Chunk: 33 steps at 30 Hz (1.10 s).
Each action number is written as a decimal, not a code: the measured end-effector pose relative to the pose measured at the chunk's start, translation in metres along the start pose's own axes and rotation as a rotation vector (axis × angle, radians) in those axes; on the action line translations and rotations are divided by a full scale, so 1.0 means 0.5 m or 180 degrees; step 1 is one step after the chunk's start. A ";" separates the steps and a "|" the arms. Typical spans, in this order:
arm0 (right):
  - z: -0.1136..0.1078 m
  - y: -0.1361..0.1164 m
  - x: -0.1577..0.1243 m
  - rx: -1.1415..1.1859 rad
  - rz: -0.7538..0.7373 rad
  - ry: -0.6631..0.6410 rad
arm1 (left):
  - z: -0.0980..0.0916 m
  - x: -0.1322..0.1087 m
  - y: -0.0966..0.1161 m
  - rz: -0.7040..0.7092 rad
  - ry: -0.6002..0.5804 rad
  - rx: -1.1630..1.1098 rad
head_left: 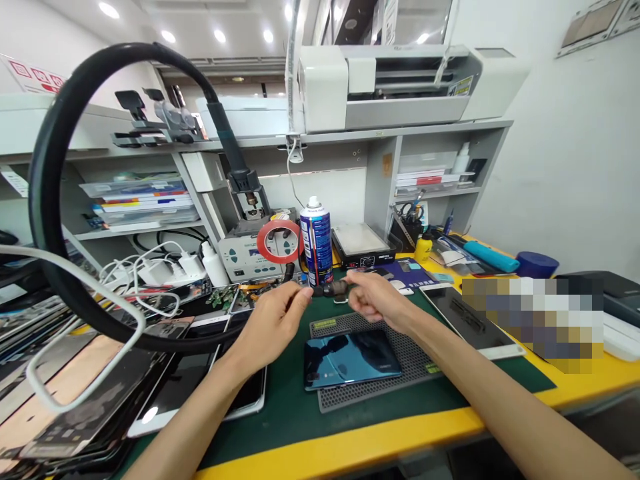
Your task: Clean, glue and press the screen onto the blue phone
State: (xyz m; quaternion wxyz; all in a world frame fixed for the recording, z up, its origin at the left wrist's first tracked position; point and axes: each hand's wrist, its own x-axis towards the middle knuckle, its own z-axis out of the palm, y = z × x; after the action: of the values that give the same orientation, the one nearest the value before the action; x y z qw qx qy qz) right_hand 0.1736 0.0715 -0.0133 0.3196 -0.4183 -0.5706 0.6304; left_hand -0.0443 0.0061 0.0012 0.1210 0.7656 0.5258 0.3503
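Note:
A short, dark, roughly cylindrical piece [331, 289] spans the gap between my two hands; its exact kind is unclear. My left hand [277, 317] pinches its left end between thumb and fingers. At the other end, my right hand [377, 300] has its fingers curled around it. Below them a glossy blue phone [353, 359] lies back up on a grey perforated mat [345, 399]. Just behind the hands stands a blue spray can [316, 243], with a roll of red tape [264, 250] to its left.
A thick black hose [43, 180] loops at the left beside a grey repair station [255, 257]. Phone screens and tablets [173, 390] pile up at left. A white tablet [470, 320] lies at right. Behind stand a hot plate [363, 243] and a yellow bottle [423, 249].

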 end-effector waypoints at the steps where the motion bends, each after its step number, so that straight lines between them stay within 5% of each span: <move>1: -0.008 0.000 0.004 -0.0126 -0.0116 0.0248 | -0.003 0.002 -0.004 -0.0059 0.0107 0.0085; 10: -0.065 0.011 0.028 -0.1538 -0.0912 0.1797 | 0.003 0.008 -0.025 -0.0221 0.0045 0.0485; 16: -0.110 0.007 0.028 -0.2490 -0.0701 0.2389 | 0.006 0.044 -0.007 -0.0286 -0.0018 0.0566; 25: -0.165 0.008 0.011 -0.3537 0.0274 0.1926 | 0.039 0.124 -0.027 -0.0376 -0.0149 0.0897; 29: -0.175 0.014 0.010 -0.3701 0.0434 0.1538 | 0.031 0.116 -0.026 -0.0398 -0.0273 0.0953; 33: -0.169 0.002 0.000 -0.3632 0.0078 0.1278 | -0.018 0.074 0.001 -0.0370 -0.0349 0.0981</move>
State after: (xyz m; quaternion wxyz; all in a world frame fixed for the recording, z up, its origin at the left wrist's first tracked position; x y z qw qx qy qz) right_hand 0.2492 0.1094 -0.0144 0.1390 -0.6410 -0.7423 0.1372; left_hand -0.0426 0.0370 0.0231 0.0507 0.7614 0.6092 0.2156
